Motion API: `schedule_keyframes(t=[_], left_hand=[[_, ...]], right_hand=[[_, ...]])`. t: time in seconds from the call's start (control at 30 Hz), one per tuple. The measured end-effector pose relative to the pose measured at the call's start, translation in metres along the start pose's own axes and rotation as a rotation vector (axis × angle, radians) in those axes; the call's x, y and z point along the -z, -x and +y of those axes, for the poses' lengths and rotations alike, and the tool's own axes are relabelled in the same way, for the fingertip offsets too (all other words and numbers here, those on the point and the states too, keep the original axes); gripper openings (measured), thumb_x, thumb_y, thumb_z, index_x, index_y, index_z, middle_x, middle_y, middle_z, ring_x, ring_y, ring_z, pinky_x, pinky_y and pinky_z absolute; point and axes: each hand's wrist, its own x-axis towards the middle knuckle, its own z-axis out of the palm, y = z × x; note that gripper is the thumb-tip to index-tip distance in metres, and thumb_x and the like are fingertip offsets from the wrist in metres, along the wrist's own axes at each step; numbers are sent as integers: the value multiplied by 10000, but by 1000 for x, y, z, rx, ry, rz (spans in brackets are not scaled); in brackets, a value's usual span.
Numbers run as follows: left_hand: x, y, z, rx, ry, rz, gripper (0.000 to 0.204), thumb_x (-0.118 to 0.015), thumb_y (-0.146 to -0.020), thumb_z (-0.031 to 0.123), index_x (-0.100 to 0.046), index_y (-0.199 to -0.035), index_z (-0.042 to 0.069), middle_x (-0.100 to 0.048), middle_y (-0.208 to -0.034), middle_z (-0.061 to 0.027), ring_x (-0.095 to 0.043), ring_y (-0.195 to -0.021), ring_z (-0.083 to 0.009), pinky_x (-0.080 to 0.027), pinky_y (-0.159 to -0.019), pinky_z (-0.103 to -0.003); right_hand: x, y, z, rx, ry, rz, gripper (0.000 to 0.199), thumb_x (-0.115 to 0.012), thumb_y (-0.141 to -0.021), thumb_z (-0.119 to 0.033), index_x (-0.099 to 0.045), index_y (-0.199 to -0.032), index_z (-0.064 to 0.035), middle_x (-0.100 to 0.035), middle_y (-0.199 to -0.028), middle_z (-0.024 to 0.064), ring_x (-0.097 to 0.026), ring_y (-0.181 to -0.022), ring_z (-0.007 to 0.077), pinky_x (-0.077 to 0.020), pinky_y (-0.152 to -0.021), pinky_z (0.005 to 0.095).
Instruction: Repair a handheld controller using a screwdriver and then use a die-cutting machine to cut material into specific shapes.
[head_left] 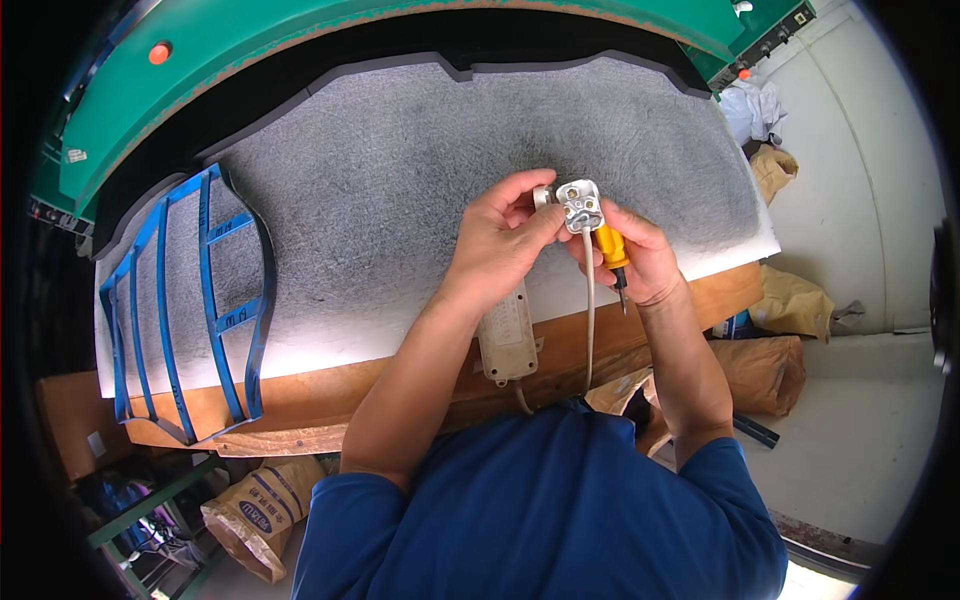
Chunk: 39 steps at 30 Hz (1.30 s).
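My left hand (492,252) pinches the left side of an opened white electrical plug (580,207), its thumb against the housing. Brass-coloured terminals show inside the plug. A small white round piece (543,196) sits between my left fingers; whether it is part of the plug I cannot tell. My right hand (645,258) steadies the plug's right side with the thumb and also holds a screwdriver (611,246) with a yellow handle, tip pointing down. From the plug a grey cord (590,310) hangs toward my body. Below my left hand lies a dirty white power strip (508,340).
A grey felt-like sheet (380,190) covers the table, with a wooden front edge (330,385). A blue slatted frame (210,290) lies at the left. Green machinery (330,25) arches behind. Paper sacks (262,515) stand on the floor lower left, with more bags at the right.
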Motion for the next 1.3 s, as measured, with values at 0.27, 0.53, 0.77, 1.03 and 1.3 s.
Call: schedule_keyframes(t=[0.27,0.53,0.77,1.03,1.3], left_hand=[[-2,2,2,-47,-70,-24,372,-666,-867,8,-574,-1223,-49,-667,-979,-112,-665,-820,-147,-552,-734,-280],[-5,7,10,-58,-117,-43,368,-647,-853,-36,-588,-1216,-37,-662,-966,-92,-655,-812,-137,-543,-745,-268],[-3,6,8,-43,-108,-47,371,-628,-861,-74,-589,-1227,-27,-654,-973,-87,-644,-820,-138,-544,-769,-274],[1,6,11,-2,-5,-99,406,-641,-837,-69,-592,-1236,-14,-660,-977,-92,-656,-824,-149,-552,-780,-282],[1,4,9,-3,-28,-94,423,-641,-823,-73,-596,-1237,-3,-662,-982,-84,-657,-827,-142,-550,-795,-285]], right_hand=[[6,2,5,-28,-133,-109,498,-479,-987,-425,-622,-1093,40,-619,-784,91,-521,-587,112,-374,-411,226],[11,-1,6,-46,-149,-227,510,-504,-970,-434,-612,-1098,48,-640,-829,118,-523,-582,129,-374,-390,229],[12,-2,5,-28,-123,-260,509,-520,-957,-431,-600,-1098,52,-637,-867,117,-529,-607,120,-376,-390,223],[10,-1,5,-20,-97,-269,516,-519,-961,-437,-585,-1127,47,-646,-921,126,-533,-614,123,-386,-394,225],[10,1,3,-10,-67,-253,506,-518,-962,-427,-571,-1163,34,-644,-963,126,-542,-643,123,-392,-402,224]])
